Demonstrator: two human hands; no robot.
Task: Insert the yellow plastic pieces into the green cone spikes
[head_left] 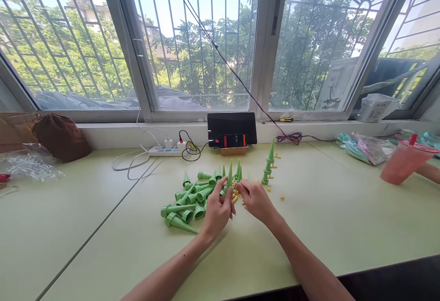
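My left hand (219,209) is closed around a green plastic watering spike (230,175), its pointed tip up. My right hand (255,197) pinches close against the spike's right side; its fingertips hide whatever is between them. Small yellow plugs (235,196) lie in a loose group beneath and between my hands. To the left is a heap of green spikes (192,195) with ribbed, hollow caps, lying in different directions. At the right, a stack of nested green spikes (268,163) stands upright, with yellow plugs sticking out of its right side. A single yellow plug (282,197) lies apart from the others.
A phone (233,141) leans before a dark tablet (232,126) at the sill. A power strip (165,151) with cables sits left of it. A brown pouch (58,136) lies far left. At right are plastic bags (360,147), a red cup (400,163) and another person's arm (429,171).
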